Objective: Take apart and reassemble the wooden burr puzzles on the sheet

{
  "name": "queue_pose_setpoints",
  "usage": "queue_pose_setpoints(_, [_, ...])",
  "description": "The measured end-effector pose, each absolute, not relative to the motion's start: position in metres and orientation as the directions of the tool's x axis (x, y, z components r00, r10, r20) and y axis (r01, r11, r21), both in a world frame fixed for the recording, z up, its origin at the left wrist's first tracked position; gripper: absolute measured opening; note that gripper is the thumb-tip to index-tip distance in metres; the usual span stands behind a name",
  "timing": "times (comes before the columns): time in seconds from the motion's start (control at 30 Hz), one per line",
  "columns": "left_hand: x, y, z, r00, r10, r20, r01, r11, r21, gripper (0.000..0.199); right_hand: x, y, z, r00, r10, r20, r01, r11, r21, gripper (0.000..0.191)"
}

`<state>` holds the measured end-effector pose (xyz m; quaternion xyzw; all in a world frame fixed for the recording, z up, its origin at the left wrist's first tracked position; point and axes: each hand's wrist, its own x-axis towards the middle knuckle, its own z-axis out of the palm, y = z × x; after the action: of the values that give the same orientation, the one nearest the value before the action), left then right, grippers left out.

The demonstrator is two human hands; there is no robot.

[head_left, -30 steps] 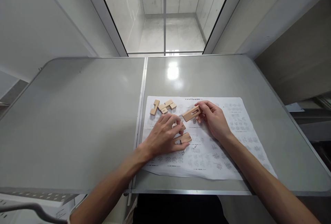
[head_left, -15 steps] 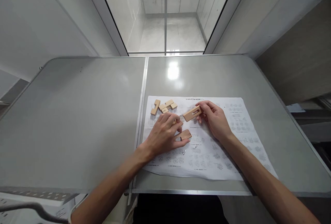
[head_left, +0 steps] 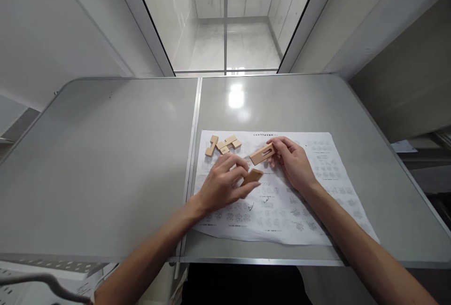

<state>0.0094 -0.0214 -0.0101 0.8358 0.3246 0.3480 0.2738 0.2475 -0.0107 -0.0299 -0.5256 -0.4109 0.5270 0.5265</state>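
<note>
Pinched by its right end, a flat wooden puzzle piece with a long slot [head_left: 261, 154] is in my right hand [head_left: 292, 160], raised over the printed sheet. My left hand [head_left: 225, 179] grips a second wooden puzzle piece [head_left: 252, 177] between thumb and fingers, tilted up just below the slotted one. The two pieces look slightly apart. Behind my left hand, a notched wooden piece [head_left: 212, 146] lies on the sheet, beside a cluster of several more wooden pieces [head_left: 229, 144]. My left fingers hide part of the piece they hold.
The white sheet [head_left: 317, 206], covered in small printed diagrams, lies under both hands. It rests on a grey folding table [head_left: 123, 164] with a metal seam [head_left: 193, 145] left of the paper. A glass-paned window [head_left: 246, 37] is beyond the far edge.
My left hand has lifted its wooden piece from near the sheet and tilted it up toward the slotted piece. My right hand has stayed nearly still.
</note>
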Motion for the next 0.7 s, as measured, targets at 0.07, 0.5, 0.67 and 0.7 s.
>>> queue_pose_setpoints(0.07, [0.009, -0.022, -0.003, 0.488, 0.824, 0.287, 0.24, -0.443, 0.864, 0.034, 0.247, -0.011, -0.028, 0.106, 0.987, -0.122, -0.13, -0.108, -0.986, 0.034])
queue_pose_setpoints(0.5, [0.012, -0.018, 0.004, 0.593, 0.796, -0.12, -0.139, 0.248, 0.959, 0.033, 0.246, -0.012, -0.025, 0.088, 0.993, -0.075, -0.192, -0.057, -0.98, 0.032])
queue_pose_setpoints(0.67, [0.012, -0.018, 0.003, 0.555, 0.822, -0.127, -0.08, 0.204, 0.976, 0.037, 0.241, -0.015, -0.02, 0.004, 0.994, -0.105, -0.273, -0.1, -0.957, 0.033])
queue_pose_setpoints(0.7, [0.012, -0.018, 0.003, 0.547, 0.829, -0.117, -0.074, 0.187, 0.98, 0.038, 0.241, -0.016, -0.019, -0.02, 0.993, -0.113, -0.285, -0.114, -0.952, 0.033])
